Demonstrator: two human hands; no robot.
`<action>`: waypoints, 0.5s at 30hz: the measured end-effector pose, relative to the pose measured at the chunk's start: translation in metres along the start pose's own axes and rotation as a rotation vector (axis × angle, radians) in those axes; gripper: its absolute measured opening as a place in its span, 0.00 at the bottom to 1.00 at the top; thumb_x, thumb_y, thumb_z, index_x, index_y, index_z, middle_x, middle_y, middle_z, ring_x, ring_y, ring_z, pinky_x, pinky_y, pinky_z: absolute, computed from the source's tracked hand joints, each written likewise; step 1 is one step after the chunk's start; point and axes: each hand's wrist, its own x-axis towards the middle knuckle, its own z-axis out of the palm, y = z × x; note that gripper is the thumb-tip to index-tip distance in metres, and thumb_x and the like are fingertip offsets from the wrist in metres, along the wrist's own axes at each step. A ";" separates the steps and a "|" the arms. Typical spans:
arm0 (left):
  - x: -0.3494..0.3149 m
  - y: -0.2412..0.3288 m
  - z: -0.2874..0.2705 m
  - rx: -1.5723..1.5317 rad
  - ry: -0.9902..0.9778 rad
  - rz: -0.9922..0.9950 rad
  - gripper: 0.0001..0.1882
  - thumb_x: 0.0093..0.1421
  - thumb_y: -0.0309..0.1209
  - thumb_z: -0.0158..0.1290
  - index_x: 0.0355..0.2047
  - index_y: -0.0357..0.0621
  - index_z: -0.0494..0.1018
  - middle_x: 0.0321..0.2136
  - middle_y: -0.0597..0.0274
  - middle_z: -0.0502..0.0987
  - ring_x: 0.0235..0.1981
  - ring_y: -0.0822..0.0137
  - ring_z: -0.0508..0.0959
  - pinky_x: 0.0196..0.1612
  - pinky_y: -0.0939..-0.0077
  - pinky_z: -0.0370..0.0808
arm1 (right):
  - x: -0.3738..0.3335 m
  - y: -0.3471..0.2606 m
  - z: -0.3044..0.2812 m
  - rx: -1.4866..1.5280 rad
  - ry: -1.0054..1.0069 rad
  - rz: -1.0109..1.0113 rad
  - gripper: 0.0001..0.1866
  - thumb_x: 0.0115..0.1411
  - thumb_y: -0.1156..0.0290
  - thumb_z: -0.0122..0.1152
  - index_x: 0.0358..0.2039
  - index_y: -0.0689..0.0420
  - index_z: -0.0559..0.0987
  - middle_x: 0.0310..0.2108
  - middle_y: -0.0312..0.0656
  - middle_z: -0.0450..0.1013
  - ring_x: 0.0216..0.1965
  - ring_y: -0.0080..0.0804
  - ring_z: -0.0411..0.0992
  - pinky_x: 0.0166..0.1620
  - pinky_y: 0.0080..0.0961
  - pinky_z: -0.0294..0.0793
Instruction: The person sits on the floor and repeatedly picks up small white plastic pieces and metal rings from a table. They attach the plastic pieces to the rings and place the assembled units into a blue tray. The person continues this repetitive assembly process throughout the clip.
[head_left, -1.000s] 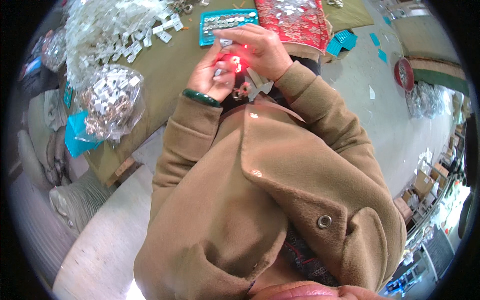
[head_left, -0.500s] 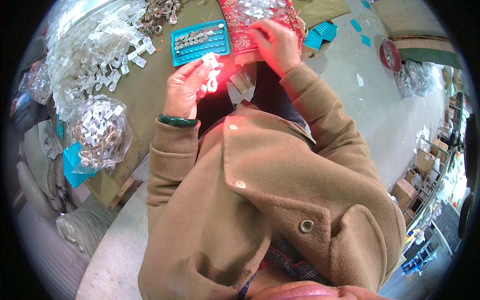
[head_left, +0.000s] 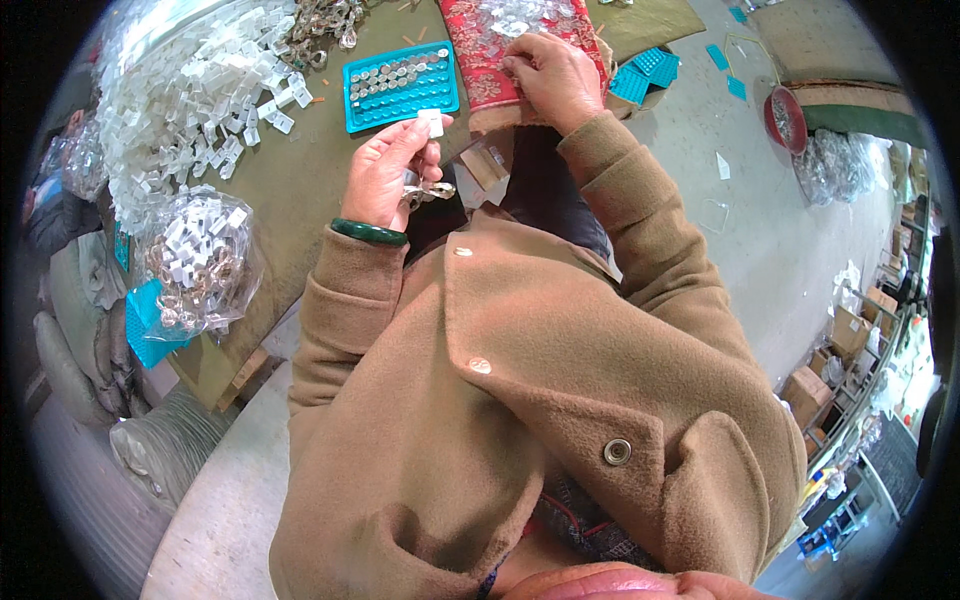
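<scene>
My left hand [head_left: 385,175], a dark green bangle at its wrist, pinches a small white plastic tag [head_left: 430,122] between thumb and fingertips. A shiny metal band [head_left: 430,192] hangs out below the same fingers. Just beyond that hand lies a blue tray [head_left: 352,122] with rows of round pockets, some filled with silvery discs [head_left: 385,75]. My right hand [head_left: 558,82] is over a red patterned cloth [head_left: 480,75], its thumb and fingers pinched together. Whether something small is between them cannot be made out. Small clear plastic pieces [head_left: 515,18] lie on the cloth beyond it.
A large heap of white plastic tags [head_left: 190,110] covers the table's left side, with metal bands [head_left: 325,28] behind. Nearer stands a clear bag [head_left: 200,260] of tags and bands. Blue trays [head_left: 645,75] lie right of the cloth. A red basin [head_left: 785,120] sits on the floor.
The red glow over my hands is gone. My left hand has moved slightly right and nearer, the band now hanging sideways. My right hand has shifted slightly, staying over the cloth.
</scene>
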 end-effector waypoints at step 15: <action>-0.011 0.001 0.000 -0.293 0.038 -0.038 0.18 0.68 0.39 0.44 0.50 0.38 0.69 0.33 0.62 0.78 0.21 0.76 0.70 0.24 0.79 0.71 | -0.020 -0.044 -0.023 1.448 -0.435 0.372 0.09 0.64 0.73 0.52 0.43 0.59 0.75 0.40 0.47 0.77 0.37 0.31 0.78 0.40 0.28 0.81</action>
